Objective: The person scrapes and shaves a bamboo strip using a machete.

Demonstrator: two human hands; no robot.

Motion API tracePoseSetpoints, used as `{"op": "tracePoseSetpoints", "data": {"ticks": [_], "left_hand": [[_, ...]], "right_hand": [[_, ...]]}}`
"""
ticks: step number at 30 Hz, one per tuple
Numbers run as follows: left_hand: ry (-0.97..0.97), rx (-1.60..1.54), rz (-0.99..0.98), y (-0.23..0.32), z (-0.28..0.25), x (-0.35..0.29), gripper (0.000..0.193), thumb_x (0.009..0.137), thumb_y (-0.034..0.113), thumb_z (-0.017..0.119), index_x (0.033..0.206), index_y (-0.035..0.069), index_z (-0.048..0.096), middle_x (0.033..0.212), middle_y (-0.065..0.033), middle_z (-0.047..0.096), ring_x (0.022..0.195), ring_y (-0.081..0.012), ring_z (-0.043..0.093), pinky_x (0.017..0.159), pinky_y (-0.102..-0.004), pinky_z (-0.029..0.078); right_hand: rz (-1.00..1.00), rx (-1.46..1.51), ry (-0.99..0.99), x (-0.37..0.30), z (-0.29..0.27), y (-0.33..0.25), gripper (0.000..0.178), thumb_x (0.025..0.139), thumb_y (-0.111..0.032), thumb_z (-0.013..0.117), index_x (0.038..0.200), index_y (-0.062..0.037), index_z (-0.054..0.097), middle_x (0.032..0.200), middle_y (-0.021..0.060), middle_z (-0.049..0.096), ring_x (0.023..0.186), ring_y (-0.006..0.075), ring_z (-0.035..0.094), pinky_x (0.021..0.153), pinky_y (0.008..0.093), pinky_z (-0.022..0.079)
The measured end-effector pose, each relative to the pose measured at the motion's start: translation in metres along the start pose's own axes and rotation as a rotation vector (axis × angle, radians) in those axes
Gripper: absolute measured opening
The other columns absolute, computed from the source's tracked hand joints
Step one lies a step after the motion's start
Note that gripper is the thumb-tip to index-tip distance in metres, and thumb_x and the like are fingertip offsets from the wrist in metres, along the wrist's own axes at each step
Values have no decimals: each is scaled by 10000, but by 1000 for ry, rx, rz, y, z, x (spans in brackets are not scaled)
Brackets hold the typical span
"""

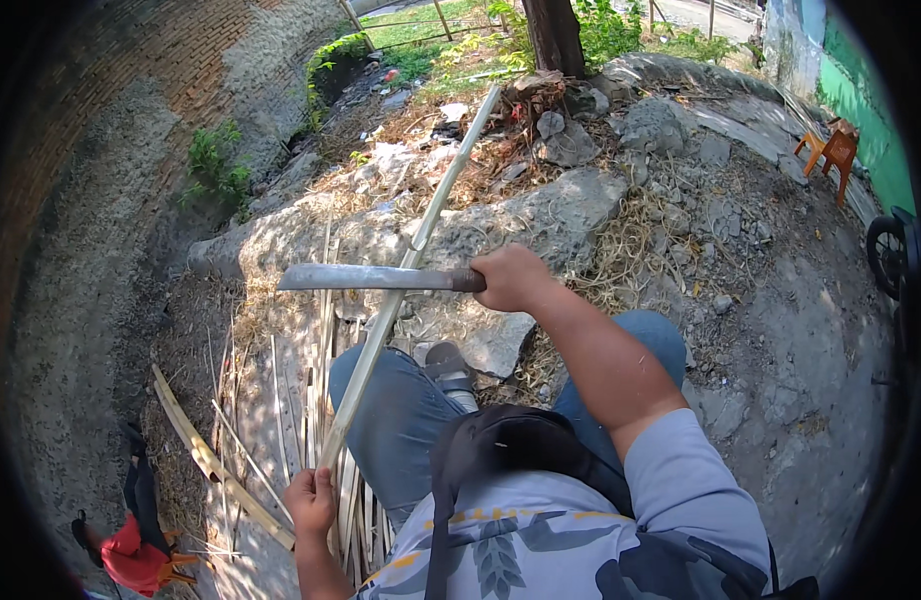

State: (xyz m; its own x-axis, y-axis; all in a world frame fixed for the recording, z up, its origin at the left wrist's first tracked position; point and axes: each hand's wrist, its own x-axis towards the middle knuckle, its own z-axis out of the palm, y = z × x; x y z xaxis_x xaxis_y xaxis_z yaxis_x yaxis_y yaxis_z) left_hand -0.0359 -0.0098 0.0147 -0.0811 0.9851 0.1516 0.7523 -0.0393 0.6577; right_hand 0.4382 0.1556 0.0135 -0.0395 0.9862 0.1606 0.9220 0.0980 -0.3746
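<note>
My right hand (514, 278) is closed round the dark handle of a machete (366, 278), its long blade pointing left. The blade lies across a long pale bamboo strip (443, 190), and I cannot tell whether the two touch. My left hand (311, 500) grips the strip's near end, low on the left. From there the strip slants up and away to the right, past my left knee. Several thin bamboo slats (321, 400) lie on the ground beside my left leg. Further left rests a wider split bamboo piece (206, 455).
A rough concrete slab (541, 225) and broken rocks lie ahead, with curled shavings (631, 260) around them. A brick wall (111, 90) runs along the left. A person in a red shirt (136, 555) sits at lower left. An orange chair (839, 155) and a wheel (887, 252) stand right.
</note>
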Motion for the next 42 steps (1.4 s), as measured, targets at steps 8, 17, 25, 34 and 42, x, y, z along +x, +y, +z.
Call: {"op": "tracePoseSetpoints", "data": {"ticks": [8, 17, 25, 34, 42], "left_hand": [[-79, 4, -65, 0, -4, 8, 415, 995, 329, 693, 770, -16, 643, 589, 26, 520, 570, -68, 407, 516, -294, 357], [-146, -36, -110, -22, -55, 0, 410, 1004, 292, 684, 723, 6, 596, 594, 36, 491, 582, -59, 396, 507, -290, 326], [-112, -86, -87, -8, -14, 3, 391, 988, 283, 711, 740, 0, 603, 605, 54, 501, 570, -40, 387, 498, -263, 309], [-178, -78, -215, -30, -79, -25, 379, 990, 276, 698, 739, 5, 614, 602, 38, 526, 571, -47, 430, 510, -263, 350], [-122, -67, -198, -41, -63, -27, 391, 1001, 297, 696, 753, 12, 598, 595, 30, 544, 557, -49, 445, 506, -262, 364]], "right_hand": [[-489, -103, -87, -12, 3, -42, 147, 695, -245, 727, 836, -206, 710, 791, 33, 721, 818, 244, 711, 887, 386, 476], [9, -54, 79, -1, -3, 27, 178, 765, -301, 709, 889, -173, 714, 848, 89, 731, 850, 304, 714, 852, 466, 535], [-413, -51, -40, -14, 7, -39, 147, 701, -256, 729, 827, -186, 698, 773, 53, 707, 804, 272, 705, 860, 415, 492], [325, 123, 127, -1, -20, 61, 205, 773, -276, 711, 909, -124, 728, 868, 141, 731, 909, 330, 715, 830, 473, 552], [350, 371, 139, 5, -3, 49, 322, 749, -328, 712, 992, -118, 742, 920, 165, 734, 925, 376, 702, 838, 477, 554]]}}
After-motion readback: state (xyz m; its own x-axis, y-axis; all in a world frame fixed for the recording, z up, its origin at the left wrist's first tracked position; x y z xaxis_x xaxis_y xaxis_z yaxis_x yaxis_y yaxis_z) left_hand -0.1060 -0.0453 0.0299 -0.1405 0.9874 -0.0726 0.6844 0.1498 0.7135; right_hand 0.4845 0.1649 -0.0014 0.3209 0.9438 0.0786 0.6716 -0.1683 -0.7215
